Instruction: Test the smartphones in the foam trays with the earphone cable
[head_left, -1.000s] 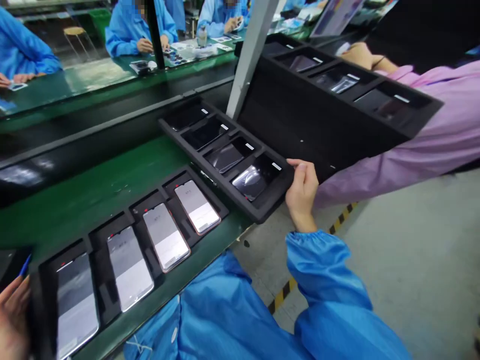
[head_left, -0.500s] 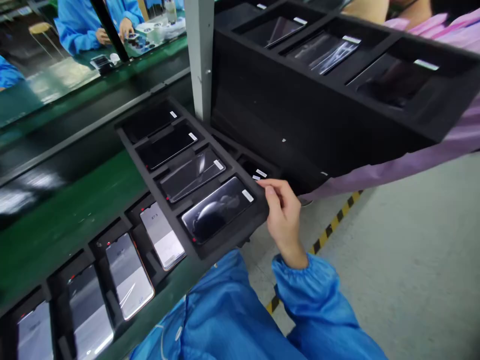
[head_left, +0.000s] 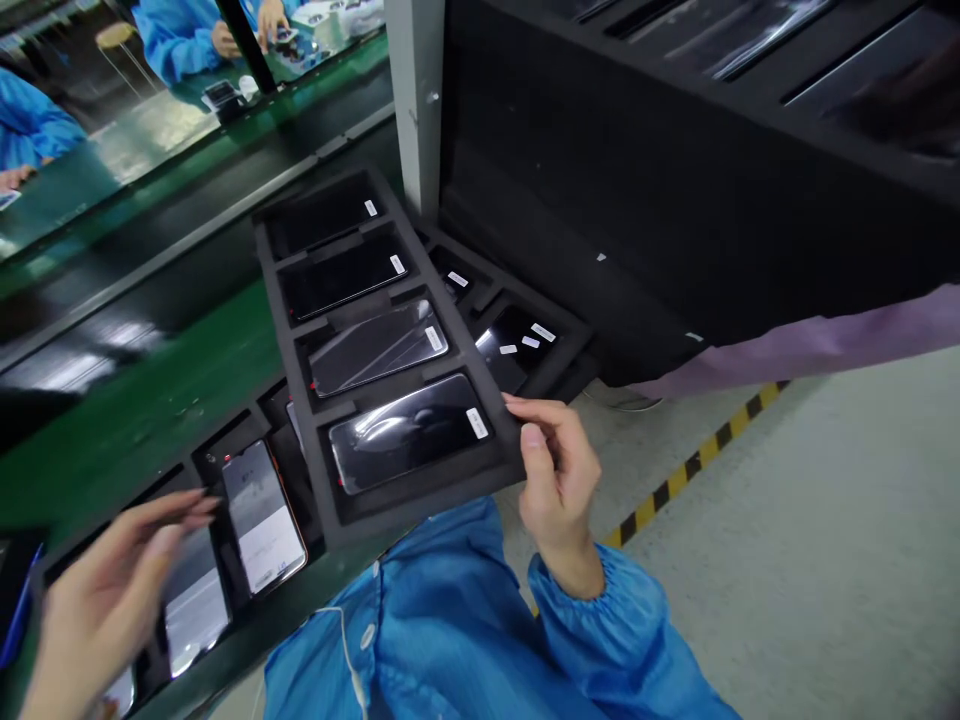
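Note:
My right hand (head_left: 551,470) pinches the right edge of a black foam tray (head_left: 300,350) that carries several dark-screened phones, the nearest phone (head_left: 405,430) with a white label. This tray lies partly over a lower black tray (head_left: 247,600) of light-screened phones (head_left: 262,515) on the green bench. My left hand (head_left: 112,595) hovers over the lower tray at the bottom left, fingers stretched out and holding nothing. Another tray (head_left: 525,345) with labelled phones sits just behind my right hand.
A co-worker in a lilac sleeve (head_left: 825,335) carries a tall stack of black trays (head_left: 675,200) at the upper right. A grey post (head_left: 416,100) stands behind the trays. People in blue coats sit at the far bench (head_left: 150,120). The floor has yellow-black tape (head_left: 697,450).
The tray in my right hand has slid toward me and further over the lower tray. My left hand has come into view over the lower tray. The co-worker's stack has come closer.

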